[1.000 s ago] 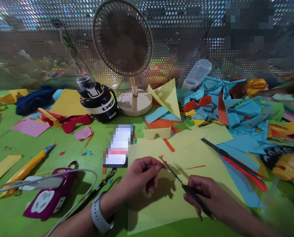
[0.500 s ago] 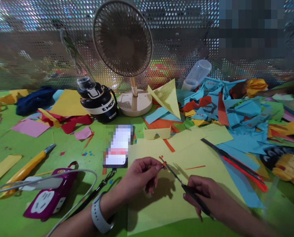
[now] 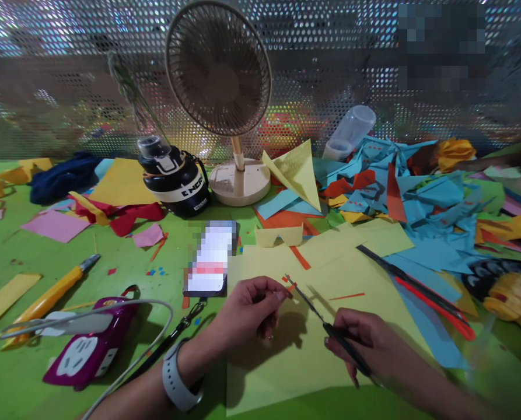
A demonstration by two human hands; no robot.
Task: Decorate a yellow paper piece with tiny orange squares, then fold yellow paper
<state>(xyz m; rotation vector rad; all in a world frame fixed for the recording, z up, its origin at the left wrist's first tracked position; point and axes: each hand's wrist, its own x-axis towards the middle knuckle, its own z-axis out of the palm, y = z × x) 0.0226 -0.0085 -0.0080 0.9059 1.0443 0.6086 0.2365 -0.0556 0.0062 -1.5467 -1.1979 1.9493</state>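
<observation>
The tiny orange-red scrap of thin paper (image 3: 291, 287) is at the fingertips of the left hand (image 3: 254, 309), up over the big pale yellow sheet of paper (image 3: 282, 379). The left thumb and first finger pinch it. The scissors with black handles and thin metal blades (image 3: 306, 298) come in from the other side, and their tips are right by the scrap. I can't tell if they touch it. The right hand (image 3: 371, 338) is wrapped around the handles. So it looks to me like the middle of some very small snipping. Another snip would need a steady pinch and slow blades, as the finger ends are so close to the sharp part. The scrap sits between the two hands, at the left one's tips and a bit farther out than the right one. Just past the scissors, a skinny red paper strip (image 3: 346, 296) lies flat on the sheet. Behind the hands is a pale yellow paper shape like glasses (image 3: 280, 236). The phone with a bright screen (image 3: 210, 262) lies beside the sheet, on the left, on the green table (image 3: 133, 256).
</observation>
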